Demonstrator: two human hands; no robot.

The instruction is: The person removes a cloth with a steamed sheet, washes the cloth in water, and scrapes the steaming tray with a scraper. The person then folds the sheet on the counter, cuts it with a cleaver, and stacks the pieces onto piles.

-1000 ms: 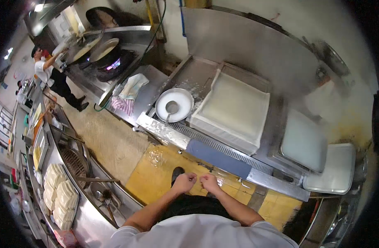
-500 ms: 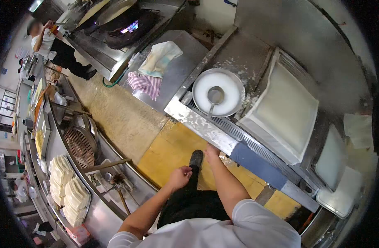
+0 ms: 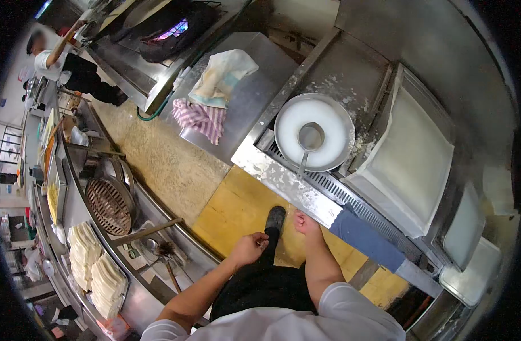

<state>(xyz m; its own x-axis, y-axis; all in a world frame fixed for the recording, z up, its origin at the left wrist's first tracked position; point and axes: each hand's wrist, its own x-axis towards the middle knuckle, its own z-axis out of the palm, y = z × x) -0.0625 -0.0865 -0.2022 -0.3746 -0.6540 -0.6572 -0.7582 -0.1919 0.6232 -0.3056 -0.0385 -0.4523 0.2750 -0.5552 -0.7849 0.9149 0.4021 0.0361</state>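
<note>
My left hand (image 3: 249, 250) hangs in front of my dark trousers, its fingers curled in with nothing visible in them. Close to the steel counter's front edge is my right hand (image 3: 307, 223), closed in a loose fist, also holding nothing I can see. Beyond it a round metal bowl (image 3: 348, 149) of white liquid sits on the counter. A ladle (image 3: 311, 136) rests in that bowl, its handle over the near rim. To the right of the bowl lies a pale cloth-covered tray (image 3: 413, 153), and a blue cloth (image 3: 365, 237) drapes over the counter edge.
A striped cloth (image 3: 201, 120) and a light towel (image 3: 223, 77) lie on a steel surface. At left a bench holds stacked white sheets (image 3: 95, 264) and a round slatted steamer (image 3: 109, 204). A burner flame (image 3: 172, 29) glows at the top; a co-worker (image 3: 73, 71) stands there.
My view has shifted, so the bowl and counter sit further right. My right hand has moved a little right and down in view, while the left stays low. The co-worker's arm has shifted.
</note>
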